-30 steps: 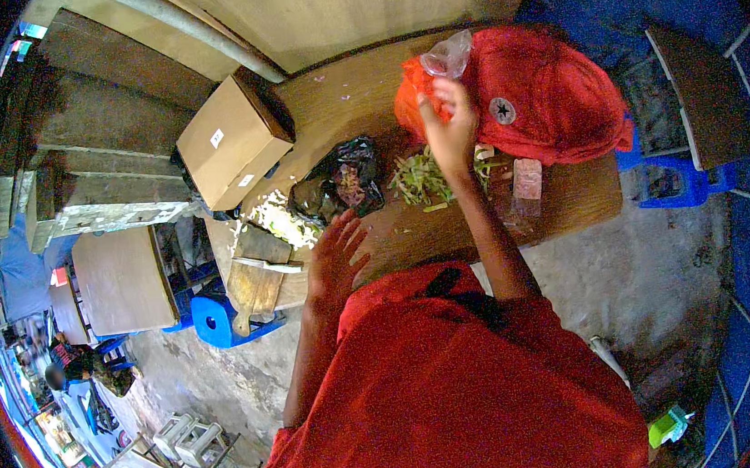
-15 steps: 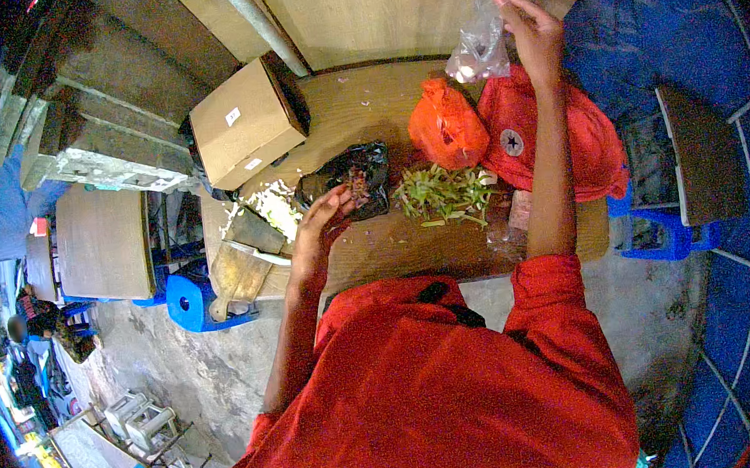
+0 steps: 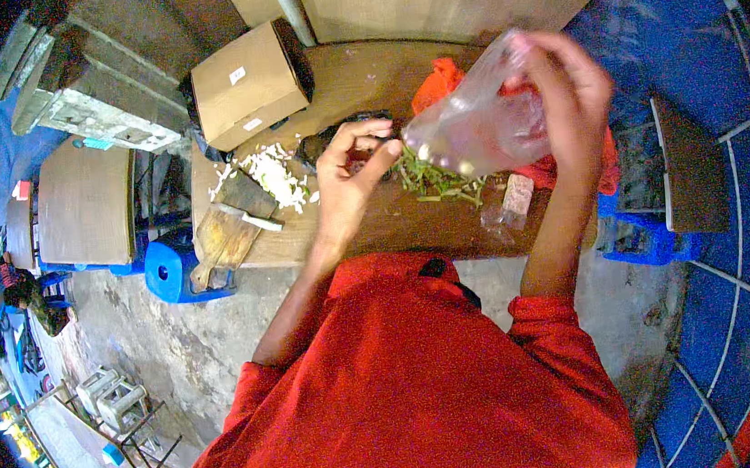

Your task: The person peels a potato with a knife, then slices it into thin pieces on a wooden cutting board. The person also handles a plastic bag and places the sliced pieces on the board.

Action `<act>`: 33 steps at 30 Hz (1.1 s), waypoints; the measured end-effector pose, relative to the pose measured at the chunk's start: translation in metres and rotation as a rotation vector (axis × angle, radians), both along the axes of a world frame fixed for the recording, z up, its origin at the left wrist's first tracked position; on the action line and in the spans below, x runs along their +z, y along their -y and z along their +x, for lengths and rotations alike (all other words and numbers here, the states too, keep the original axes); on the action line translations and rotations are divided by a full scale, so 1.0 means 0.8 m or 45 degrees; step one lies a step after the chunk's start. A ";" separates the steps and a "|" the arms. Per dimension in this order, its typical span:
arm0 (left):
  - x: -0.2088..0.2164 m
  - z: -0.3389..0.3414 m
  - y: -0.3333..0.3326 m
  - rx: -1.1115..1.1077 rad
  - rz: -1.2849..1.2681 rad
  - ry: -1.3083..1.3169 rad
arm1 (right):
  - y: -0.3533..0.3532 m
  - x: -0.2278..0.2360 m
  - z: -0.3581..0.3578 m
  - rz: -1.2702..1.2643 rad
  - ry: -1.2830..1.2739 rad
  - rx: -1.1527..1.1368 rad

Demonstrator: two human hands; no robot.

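My right hand [image 3: 568, 90], blurred by motion, pinches the top of a clear plastic bag [image 3: 496, 125] over the table's right half. Small round pale and purplish bulbs show in the bag's lower part. My left hand [image 3: 352, 174] is beside the bag's left corner, thumb and fingers apart around a gap; whether the fingertips touch the plastic is hard to see. Below the bag lies a pile of cut green vegetable strips [image 3: 438, 183]. Behind my left hand a black plastic bag [image 3: 318, 148] is partly hidden. To its left are chopped white pieces [image 3: 273, 176].
A knife [image 3: 250, 218] lies across a wooden chopping board [image 3: 225, 239] at the table's left edge. A cardboard box [image 3: 248, 87] stands behind. An orange bag [image 3: 437, 83] and red bag [image 3: 608, 168] are at right, near a pinkish block [image 3: 517, 192]. A blue stool [image 3: 180, 271] stands left.
My right hand has brought the clear bag down and nearer, over the green strips. My left hand has moved right, from the black bag's front edge toward the clear bag.
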State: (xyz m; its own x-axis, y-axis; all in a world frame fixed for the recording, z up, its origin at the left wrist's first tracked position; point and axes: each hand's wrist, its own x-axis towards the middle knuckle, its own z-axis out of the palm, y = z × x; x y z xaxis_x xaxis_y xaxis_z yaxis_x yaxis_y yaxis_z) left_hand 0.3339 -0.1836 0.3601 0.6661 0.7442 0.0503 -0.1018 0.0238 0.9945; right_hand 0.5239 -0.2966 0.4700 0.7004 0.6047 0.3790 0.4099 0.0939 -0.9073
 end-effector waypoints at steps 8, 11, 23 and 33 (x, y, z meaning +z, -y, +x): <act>-0.102 -0.039 0.029 -0.066 0.343 -0.196 | 0.002 -0.210 -0.124 -0.412 -0.442 0.383; -0.144 -0.064 0.024 -0.174 0.341 -0.449 | 0.017 -0.259 -0.161 -0.395 -0.456 0.500; -0.162 -0.075 0.000 0.016 -0.213 0.050 | 0.036 -0.322 -0.193 -0.814 -0.297 0.807; -0.136 -0.107 0.013 -0.283 -0.539 0.019 | 0.053 -0.303 -0.191 -1.243 0.224 0.415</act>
State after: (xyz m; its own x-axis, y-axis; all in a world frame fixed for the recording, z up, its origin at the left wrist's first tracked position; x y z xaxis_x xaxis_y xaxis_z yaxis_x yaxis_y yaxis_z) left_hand 0.2480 -0.1936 0.2514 0.8131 0.5407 -0.2158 -0.0621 0.4491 0.8913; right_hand 0.3711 -0.3388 0.2278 0.4307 0.8528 -0.2953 0.6301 -0.5184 -0.5781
